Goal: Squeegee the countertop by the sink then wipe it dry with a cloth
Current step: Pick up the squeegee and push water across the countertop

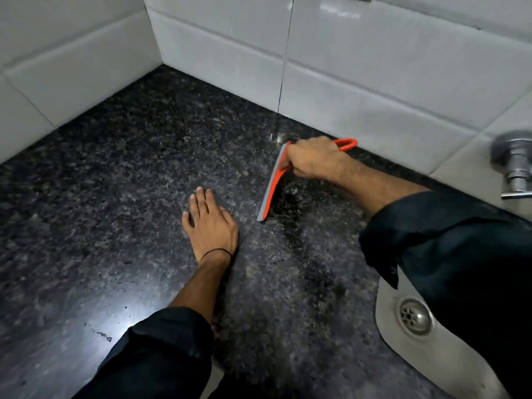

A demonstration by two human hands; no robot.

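My right hand (312,159) is closed around the handle of an orange squeegee (273,182). Its grey rubber blade rests on the dark speckled granite countertop (115,182), close to the back wall. The orange handle loop sticks out behind my fingers toward the tiles. My left hand (210,226) lies flat on the counter, palm down, fingers apart, a little left of the blade's near end. A thin black band circles that wrist. No cloth is in view.
White wall tiles (374,67) enclose the counter at the back and left, meeting in a corner. A pale sink (388,326) with a metal drain (414,316) sits at lower right, partly under my dark sleeve. A chrome tap (515,165) juts from the right wall.
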